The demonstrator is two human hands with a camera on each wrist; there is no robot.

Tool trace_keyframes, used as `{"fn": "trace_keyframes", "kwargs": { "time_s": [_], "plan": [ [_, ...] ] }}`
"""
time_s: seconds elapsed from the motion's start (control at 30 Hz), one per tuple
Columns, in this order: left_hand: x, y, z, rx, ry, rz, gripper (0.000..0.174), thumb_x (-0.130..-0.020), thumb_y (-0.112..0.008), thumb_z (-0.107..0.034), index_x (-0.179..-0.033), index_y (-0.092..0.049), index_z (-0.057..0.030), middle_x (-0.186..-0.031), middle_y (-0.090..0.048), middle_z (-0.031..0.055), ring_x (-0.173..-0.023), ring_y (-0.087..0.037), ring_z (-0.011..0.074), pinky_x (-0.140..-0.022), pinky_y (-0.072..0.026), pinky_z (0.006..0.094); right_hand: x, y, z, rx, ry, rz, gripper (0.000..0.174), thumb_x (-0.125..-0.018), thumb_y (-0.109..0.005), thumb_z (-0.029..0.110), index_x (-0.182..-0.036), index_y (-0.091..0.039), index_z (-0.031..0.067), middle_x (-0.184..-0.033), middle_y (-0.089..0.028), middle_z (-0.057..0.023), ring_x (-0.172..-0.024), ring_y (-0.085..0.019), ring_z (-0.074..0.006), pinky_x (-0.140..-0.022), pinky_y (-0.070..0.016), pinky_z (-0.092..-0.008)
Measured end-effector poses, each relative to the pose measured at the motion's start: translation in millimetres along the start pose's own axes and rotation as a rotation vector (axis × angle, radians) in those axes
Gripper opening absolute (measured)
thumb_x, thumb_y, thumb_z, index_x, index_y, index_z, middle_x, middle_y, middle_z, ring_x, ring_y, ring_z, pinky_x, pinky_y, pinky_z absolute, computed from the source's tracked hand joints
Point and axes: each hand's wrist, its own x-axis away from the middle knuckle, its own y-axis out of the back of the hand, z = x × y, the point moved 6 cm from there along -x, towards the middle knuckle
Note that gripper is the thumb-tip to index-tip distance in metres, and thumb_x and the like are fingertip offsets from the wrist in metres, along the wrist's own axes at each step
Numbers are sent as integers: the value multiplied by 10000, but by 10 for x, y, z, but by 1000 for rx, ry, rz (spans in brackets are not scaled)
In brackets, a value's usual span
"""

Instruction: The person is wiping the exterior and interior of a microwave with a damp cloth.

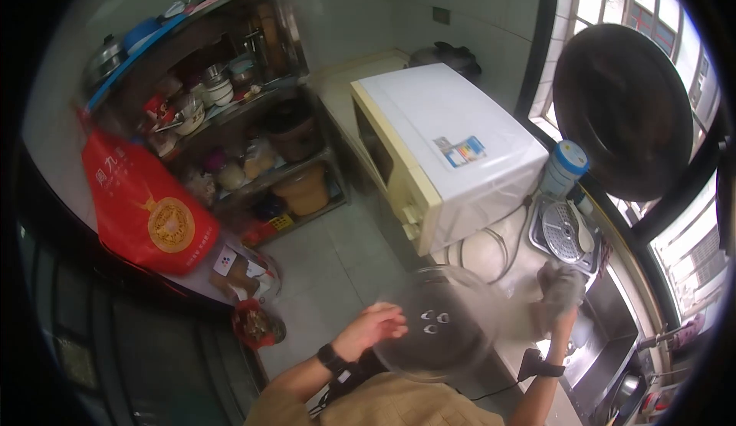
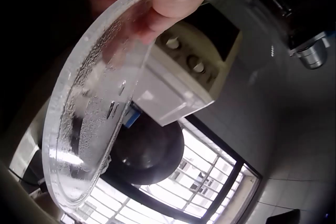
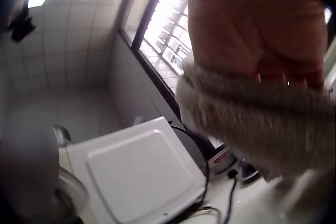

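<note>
Clear round plastic lid (image 1: 441, 349) is pinched at its rim by left hand's (image 1: 376, 326) closed fingers near the counter's (image 1: 521, 263) front edge, grey fluffy cloth (image 3: 252, 116) gripped in right hand's (image 3: 252, 29) curled fingers; lid could be dropped if wet droplets cause slipping.

glossy plastic cover (image 2: 97, 106), matt cloth (image 3: 252, 119) (rather rough)
</note>
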Motion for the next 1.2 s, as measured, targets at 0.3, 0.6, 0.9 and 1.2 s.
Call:
{"fn": "trace_keyframes", "kwargs": {
  "time_s": [0.3,0.6,0.9,1.2],
  "plan": [
    [739,1497,-904,165,-332,-273,157,-851,-558,-119,-962,-527,-11,-814,-610,115,-732,-631,255,-648,-519,328,1249,-1202,1779,-382,369,308,237,-810,-608,89,-1023,-606,-15,-896,-652,-117,-816,-617,-154,-704,-490,-273],
    [940,2076,-1595,80,-434,-359,140,-852,-535,-115,-961,-535,-26,-797,-604,107,-697,-617,257,-625,-510,348,1520,-1808,3398,-585,581,28,398,-772,-615,29,-1153,-499,14,-1017,-571,-133,-714,-548,-196,-631,-470,-275],
    [495,2600,-2210,89,-447,-357,116,-866,-541,-135,-944,-560,-51,-760,-627,101,-654,-629,264,-552,-527,359,1320,-2137,3457,-439,578,-11,322,-756,-603,13,-1073,-547,12,-1115,-546,-163,-946,-587,-263,-714,-490,-308],
    [66,2887,-3227,12,-445,-289,132,-851,-550,-104,-961,-531,-34,-762,-616,107,-655,-627,262,-567,-517,350,1277,-2189,4394,821,973,-225,331,-732,-567,179,-1017,-608,16,-1168,-529,-108,-1150,-414,-271,-705,-420,-392]
  ]
}}
